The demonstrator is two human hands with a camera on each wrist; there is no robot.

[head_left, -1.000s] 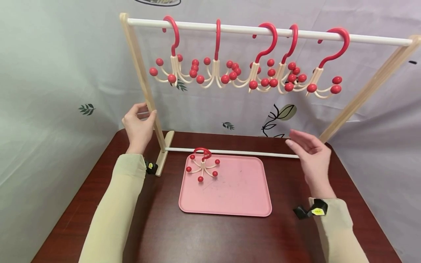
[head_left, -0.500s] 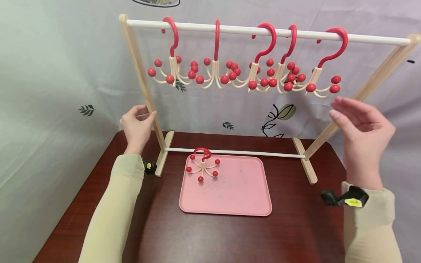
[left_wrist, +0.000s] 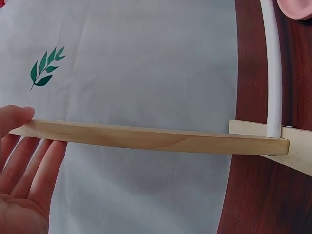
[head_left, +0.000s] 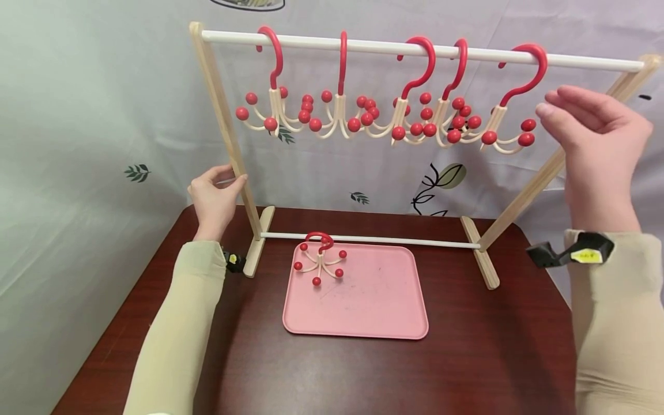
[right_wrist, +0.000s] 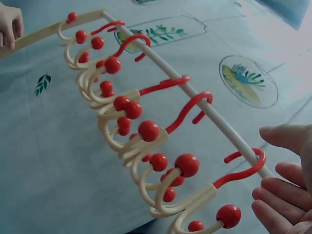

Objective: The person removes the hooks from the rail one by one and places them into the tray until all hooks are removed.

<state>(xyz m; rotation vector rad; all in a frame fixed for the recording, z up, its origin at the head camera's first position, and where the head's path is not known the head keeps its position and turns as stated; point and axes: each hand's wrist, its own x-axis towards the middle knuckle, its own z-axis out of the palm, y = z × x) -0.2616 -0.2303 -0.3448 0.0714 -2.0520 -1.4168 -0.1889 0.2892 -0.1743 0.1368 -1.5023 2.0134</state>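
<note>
My left hand (head_left: 214, 199) holds the left wooden post (head_left: 220, 106) of a clothes rack, thumb on one side and fingers on the other, as the left wrist view shows. Several red-hooked hangers with cream prongs and red ball tips hang from the white top rod (head_left: 373, 45). My right hand (head_left: 604, 141) is raised beside the rightmost hanger (head_left: 542, 66), with thumb and fingers apart and nothing between them. In the right wrist view, the right fingers (right_wrist: 285, 200) lie close to that hanger's hook and the rod.
On the dark red table (head_left: 363, 374) lies a pink tray (head_left: 373, 314). One more hanger (head_left: 320, 260) rests at the tray's back left, its hook by the lower white rod (head_left: 394, 240). Wooden feet (head_left: 479, 253) support the rack. Patterned cloth (head_left: 321, 173) hangs behind.
My right hand has risen from near the rack's lower right up to the rightmost hanger, moving right as well. The left hand still holds the post. The hangers and tray stay in place.
</note>
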